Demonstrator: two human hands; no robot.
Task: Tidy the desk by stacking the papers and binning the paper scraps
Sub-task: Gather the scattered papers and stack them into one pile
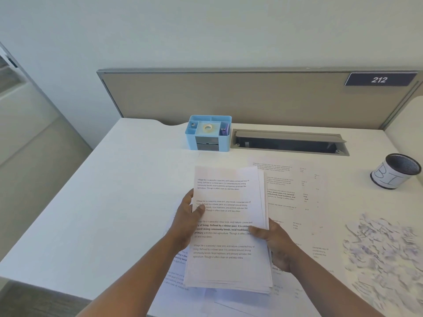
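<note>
I hold a stack of printed papers (pixel 229 266) above the white desk (pixel 103 202). My left hand (pixel 185 220) grips its left edge, thumb on the top sheet. Gripping the right edge is my right hand (pixel 277 243), thumb on top and fingers underneath. More printed sheets (pixel 297 197) lie flat on the desk to the right, and others (pixel 176 275) lie under the stack at the lower left. A heap of torn paper scraps (pixel 384 252) covers the desk at the right. A small black mesh bin (pixel 394 171) with a white label stands at the far right.
A light blue desk organiser (pixel 209 133) with tape in it sits at the back centre. Beside it an open cable tray (pixel 288 143) is sunk into the desk. A beige partition (pixel 229 97) bearing the number 212 closes off the back.
</note>
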